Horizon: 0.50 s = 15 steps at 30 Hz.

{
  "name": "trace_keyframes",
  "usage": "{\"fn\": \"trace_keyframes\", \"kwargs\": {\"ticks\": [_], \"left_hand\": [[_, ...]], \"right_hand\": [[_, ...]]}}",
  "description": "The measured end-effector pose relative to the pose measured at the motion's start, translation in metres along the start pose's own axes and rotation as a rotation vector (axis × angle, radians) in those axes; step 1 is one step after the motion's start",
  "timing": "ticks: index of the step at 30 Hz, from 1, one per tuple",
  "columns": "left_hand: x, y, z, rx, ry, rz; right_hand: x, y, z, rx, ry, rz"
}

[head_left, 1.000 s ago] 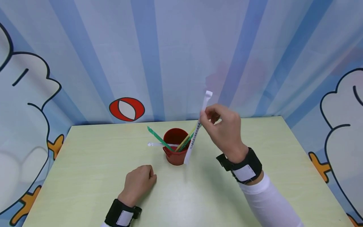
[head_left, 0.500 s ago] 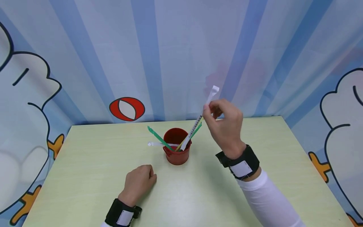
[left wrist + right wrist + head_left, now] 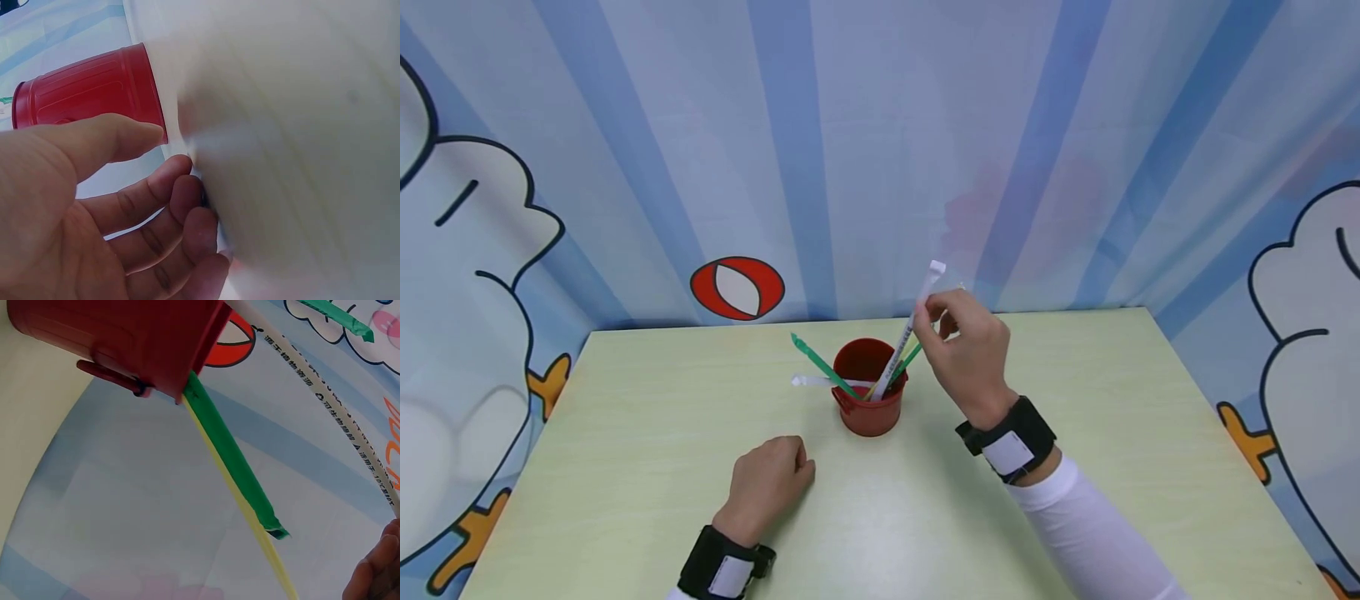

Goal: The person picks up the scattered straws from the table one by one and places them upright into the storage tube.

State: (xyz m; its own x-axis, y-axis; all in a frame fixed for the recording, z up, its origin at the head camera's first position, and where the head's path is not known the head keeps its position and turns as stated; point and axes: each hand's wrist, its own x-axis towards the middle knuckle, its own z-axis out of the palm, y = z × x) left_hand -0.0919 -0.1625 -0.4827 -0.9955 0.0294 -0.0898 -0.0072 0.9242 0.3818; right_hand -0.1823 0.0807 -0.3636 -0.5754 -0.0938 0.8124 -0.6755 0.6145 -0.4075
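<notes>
My right hand (image 3: 967, 354) pinches a white paper-wrapped straw (image 3: 901, 343) near its upper end, between thumb and forefinger. Its lower end is inside a small red bucket (image 3: 870, 418), which stands on the table. Dark printed characters run along the wrapper in the right wrist view. Also leaning in the bucket are a green-wrapped straw (image 3: 820, 364) to the left, another green one (image 3: 231, 453) and a yellow straw (image 3: 265, 544) to the right. A second white-wrapped straw (image 3: 811, 381) pokes out leftward. My left hand (image 3: 771, 483) rests on the table in front, fingers loosely curled, holding nothing.
The pale wooden table (image 3: 625, 433) ends at a blue striped curtain (image 3: 895, 150) behind it. Cartoon figures and a red oval (image 3: 737, 288) are printed on the curtain. A black strap (image 3: 1011, 442) goes round each wrist.
The white straw's lower end has moved from in front of the bucket to over its mouth, then down into it. My right hand has shifted left and lower. The left hand stays put.
</notes>
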Motion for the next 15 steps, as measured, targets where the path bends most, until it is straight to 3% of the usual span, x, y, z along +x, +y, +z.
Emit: {"fn": "trace_keyframes", "kwargs": {"ticks": [15], "left_hand": [[-0.001,0.0,0.0,0.003,0.01,-0.007]], "right_hand": [[-0.036,0.009,0.023,-0.032,-0.03,0.118]]}}
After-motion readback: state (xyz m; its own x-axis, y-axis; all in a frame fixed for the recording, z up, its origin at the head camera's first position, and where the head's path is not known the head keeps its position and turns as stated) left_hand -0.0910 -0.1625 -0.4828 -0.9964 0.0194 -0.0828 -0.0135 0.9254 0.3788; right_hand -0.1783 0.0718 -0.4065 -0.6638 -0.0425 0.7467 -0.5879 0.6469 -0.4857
